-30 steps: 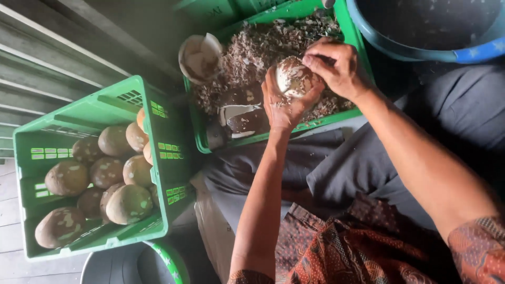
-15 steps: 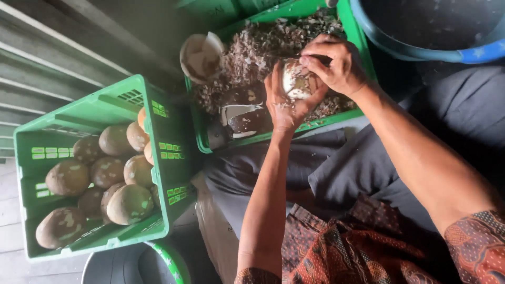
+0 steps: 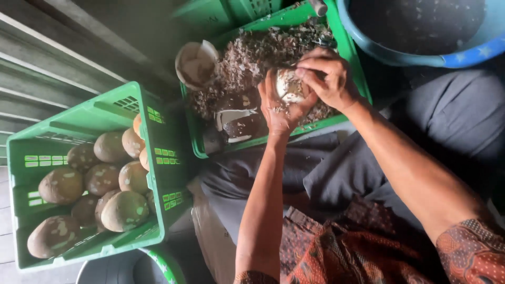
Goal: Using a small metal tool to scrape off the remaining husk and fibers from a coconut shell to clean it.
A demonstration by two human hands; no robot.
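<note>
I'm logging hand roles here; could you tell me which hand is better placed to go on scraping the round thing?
Right, probably: the right hand lies on top of the pale ball, while the left hand cups it from beneath.

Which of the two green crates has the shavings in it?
The upper crate, under both hands; it holds brown shavings. The left crate holds whole round brown coconuts.

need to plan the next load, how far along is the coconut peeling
Done: brown shavings heap the near green crate. In hand: the left hand cups a partly whitened coconut while the right hand scrapes it. Left: about ten brown coconuts fill the other crate.
</note>
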